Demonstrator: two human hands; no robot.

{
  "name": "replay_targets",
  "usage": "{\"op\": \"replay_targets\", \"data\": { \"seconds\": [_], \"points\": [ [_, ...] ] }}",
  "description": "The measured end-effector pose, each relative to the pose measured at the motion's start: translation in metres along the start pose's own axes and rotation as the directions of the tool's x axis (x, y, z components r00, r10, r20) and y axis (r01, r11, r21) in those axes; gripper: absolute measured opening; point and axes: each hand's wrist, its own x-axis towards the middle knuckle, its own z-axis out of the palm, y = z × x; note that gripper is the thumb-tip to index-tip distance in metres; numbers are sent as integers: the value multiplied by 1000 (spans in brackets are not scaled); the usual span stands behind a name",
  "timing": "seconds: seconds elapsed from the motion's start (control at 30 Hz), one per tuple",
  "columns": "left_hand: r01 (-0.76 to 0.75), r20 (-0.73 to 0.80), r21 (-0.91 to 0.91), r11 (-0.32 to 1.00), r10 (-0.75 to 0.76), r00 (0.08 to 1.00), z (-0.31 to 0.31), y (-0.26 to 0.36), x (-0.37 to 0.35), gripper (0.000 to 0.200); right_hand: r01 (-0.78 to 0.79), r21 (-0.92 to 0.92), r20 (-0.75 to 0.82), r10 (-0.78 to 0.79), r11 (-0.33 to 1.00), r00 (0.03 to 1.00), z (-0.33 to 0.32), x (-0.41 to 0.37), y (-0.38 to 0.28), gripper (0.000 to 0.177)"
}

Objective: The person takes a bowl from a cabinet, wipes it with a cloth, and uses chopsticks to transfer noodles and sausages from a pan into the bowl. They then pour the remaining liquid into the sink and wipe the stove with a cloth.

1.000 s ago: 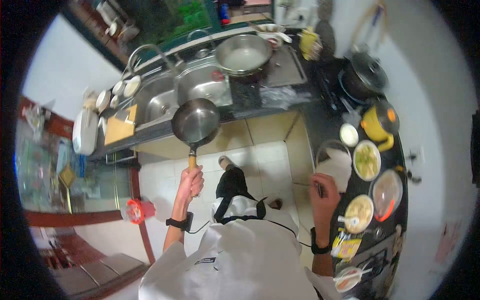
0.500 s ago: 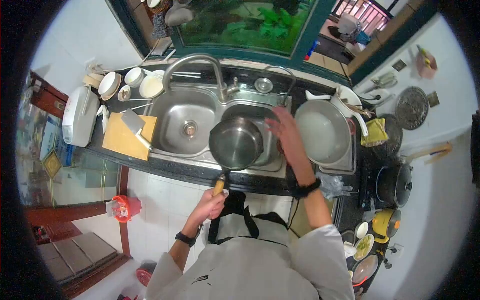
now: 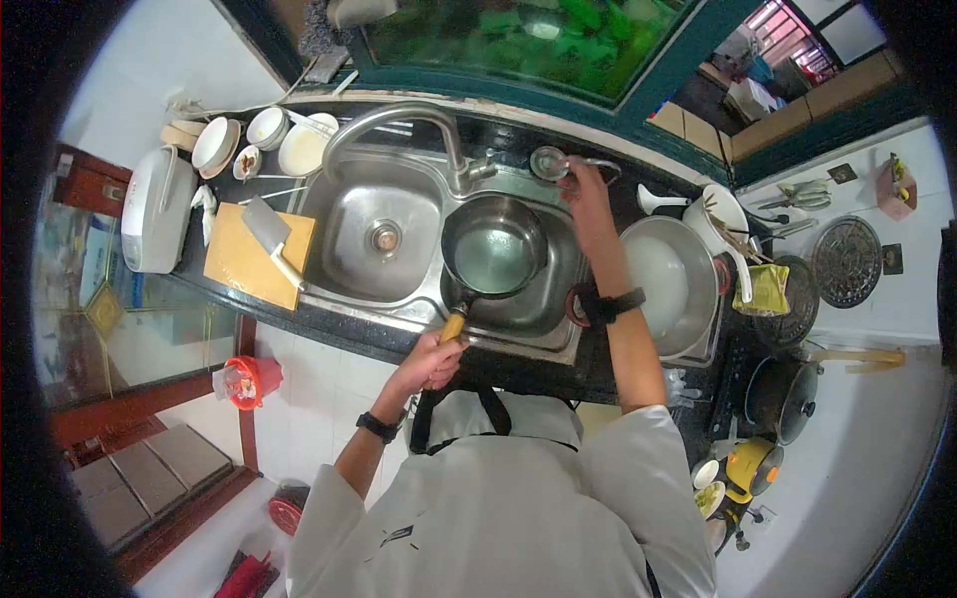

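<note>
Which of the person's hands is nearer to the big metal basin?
The right. The right hand is just beyond the basin's far left edge; the left hand, holding the pan by its handle, is farther off to the left.

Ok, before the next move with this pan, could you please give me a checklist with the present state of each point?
1. Left hand closed around pan handle: ok.
2. Pan above right basin: ok.
3. Large faucet spout over pan: not ok, it points into left basin.
4. Right hand gripping small tap: cannot tell, fingers hide it.
5. Cleaver away from both hands: ok, on cutting board.
</note>
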Motion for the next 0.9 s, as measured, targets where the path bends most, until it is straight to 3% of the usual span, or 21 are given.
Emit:
{"op": "replay_targets", "data": {
  "seconds": [0.03,0.13,0.27,0.4,0.47,0.5,0.57,0.6,0.67,0.7,0.73,0.8,0.83,0.9],
  "points": [
    [11,3,2,1000,-11,1000,1,2,3,20,-16,-87,29,19,996,999,1,-10,-4,21],
    [17,4,29,999,-17,1000,3,4,11,21,-34,-70,12,35,997,999,9,-35,-9,17],
    [32,3,60,998,-32,999,7,11,13,19,-10,-197,22,15,980,1000,0,-50,-19,19],
    [7,4,92,996,-8,1000,5,10,21,13,-1,-301,-89,-27,954,996,-23,-43,-12,22],
    [-8,16,86,996,6,1000,4,9,25,13,-57,-683,-43,38,728,998,-32,-29,-20,29],
    [-19,16,85,996,17,1000,3,9,26,12,-54,-693,-40,37,719,999,-40,-20,-18,29],
    [-27,28,70,997,25,999,4,12,26,13,260,-925,230,-136,277,964,-56,-2,-4,30],
    [-31,34,67,997,29,999,5,15,25,13,268,-926,240,-132,267,962,-58,4,3,30],
    [-39,28,73,997,37,999,8,22,25,14,393,-919,392,-156,-20,907,-61,18,18,27],
    [-36,23,88,995,34,999,8,24,25,14,441,-891,450,-85,-107,889,-58,25,23,25],
    [-41,22,82,996,40,999,7,25,26,14,447,-888,457,-82,-111,886,-57,31,26,25],
    [-97,35,93,991,94,995,5,22,27,14,475,-806,531,-77,-353,844,-52,37,31,23],
    [-94,35,86,992,91,995,4,23,25,14,477,-805,531,-70,-354,844,-41,36,25,23],
    [-69,20,117,991,67,998,6,26,22,15,364,-744,348,140,-561,927,-24,37,16,22]
  ]
}}
